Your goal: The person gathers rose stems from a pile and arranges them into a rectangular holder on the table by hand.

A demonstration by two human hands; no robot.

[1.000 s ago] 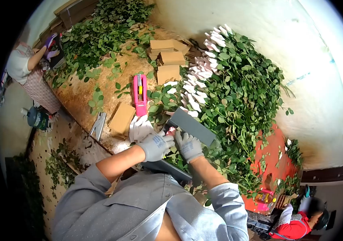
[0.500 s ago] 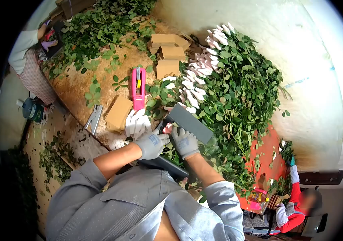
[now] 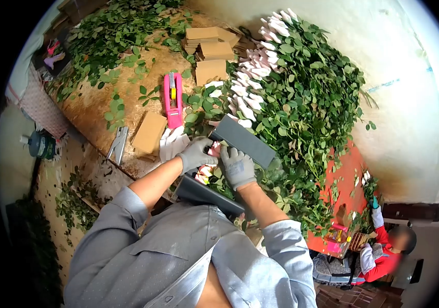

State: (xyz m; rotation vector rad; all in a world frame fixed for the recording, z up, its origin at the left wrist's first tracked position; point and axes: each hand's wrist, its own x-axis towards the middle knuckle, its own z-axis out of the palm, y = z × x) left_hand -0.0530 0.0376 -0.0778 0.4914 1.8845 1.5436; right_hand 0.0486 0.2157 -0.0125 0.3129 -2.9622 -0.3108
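Going by the dispenser (image 3: 173,100) for all places. Seeing the near panel (image 3: 206,195) right of it, on its near side, with loose roses (image 3: 205,173) lying just beyond. Having the gloved right hand (image 3: 238,168) right of the dispenser, nearer side, bending its fingers by a pink rose (image 3: 214,149); not managing to tell grasp from release. Having the gloved left hand (image 3: 197,155) nearer than the dispenser, slightly right, curling at the same rose; not making out whether gripping or only touching. Seeing that rose between the hands, right of the dispenser, near side. Finding slips (image 3: 174,145) just beside the dispenser's near end, stapler (image 3: 119,145) and card (image 3: 149,134) to its near left, far panel (image 3: 244,141) to its near right. Seeing white-tipped stems (image 3: 301,102) heaping up right of the dispenser, card stacks (image 3: 210,72) beyond it to the right. Spotting co-workers (image 3: 384,259) well apart, both sides.
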